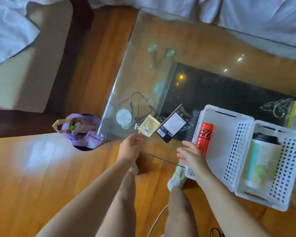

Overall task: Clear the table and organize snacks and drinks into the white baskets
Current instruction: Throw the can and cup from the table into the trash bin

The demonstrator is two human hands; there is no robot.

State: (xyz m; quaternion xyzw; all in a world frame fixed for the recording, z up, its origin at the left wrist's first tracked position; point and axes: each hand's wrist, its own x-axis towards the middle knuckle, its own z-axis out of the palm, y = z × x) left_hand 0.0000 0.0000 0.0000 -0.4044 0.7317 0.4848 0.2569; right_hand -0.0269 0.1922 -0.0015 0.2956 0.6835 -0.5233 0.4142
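Your left hand (131,147) reaches, fingers loosely spread and holding nothing, for the yellow snack packet (149,125) lying flat near the glass tabletop's (143,57) front edge, left of the white basket (227,134); your right hand (190,154) hovers wide open beside the red can (205,137) lying in that basket. The thin, flat packet could slide off the slick glass if nudged, and the black box (173,124) touching it may shift too.
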